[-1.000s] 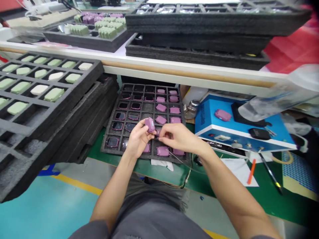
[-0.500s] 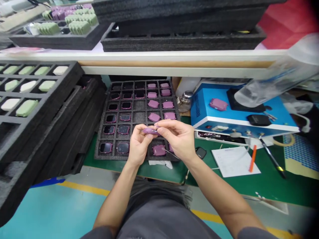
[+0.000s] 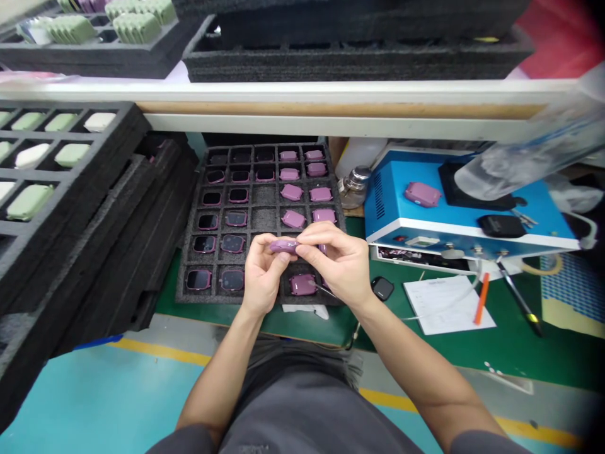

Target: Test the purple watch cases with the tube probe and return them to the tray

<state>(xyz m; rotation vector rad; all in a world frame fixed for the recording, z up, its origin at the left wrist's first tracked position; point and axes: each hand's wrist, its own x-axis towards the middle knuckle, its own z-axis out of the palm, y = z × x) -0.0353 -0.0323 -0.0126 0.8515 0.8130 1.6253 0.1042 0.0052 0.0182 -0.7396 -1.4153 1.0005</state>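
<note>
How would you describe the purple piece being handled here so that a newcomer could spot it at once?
On the green-topped bench, find the black foam tray of purple casings. Above its bottom row, the left hand and right hand pinch one purple casing between them. Unlike its neighbours, it sits out of the foam, held in the fingers.

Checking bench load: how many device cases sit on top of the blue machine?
2: a pink device case toward the back left of the top of the blue machine, and a black device case near its front right.
</note>
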